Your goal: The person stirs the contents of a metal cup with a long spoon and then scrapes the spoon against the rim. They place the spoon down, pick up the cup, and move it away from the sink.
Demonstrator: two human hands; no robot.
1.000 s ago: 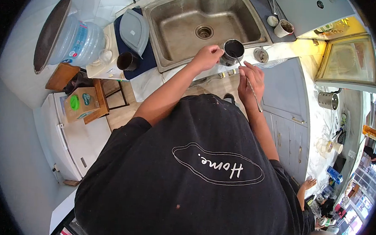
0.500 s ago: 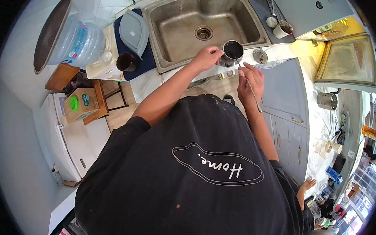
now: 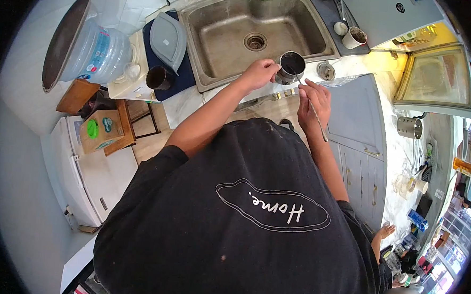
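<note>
Steel cup [image 3: 291, 63] clasped in left hand [image 3: 258, 73] grip; right hand [image 3: 313, 100] pinches spoon [image 3: 322, 130] (tip inside cup).

A stainless sink [image 3: 226, 19] sits in a white marble counter [image 3: 187, 104] over grey cabinet doors [image 3: 354, 108], beside wooden floor [image 3: 150, 145] and a white fridge [image 3: 98, 177].

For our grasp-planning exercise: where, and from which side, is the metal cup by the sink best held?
Grip the metal cup by its side wall from the left, like the left hand: upright, open-topped, holding dark liquid, spoon leaning out right.
</note>
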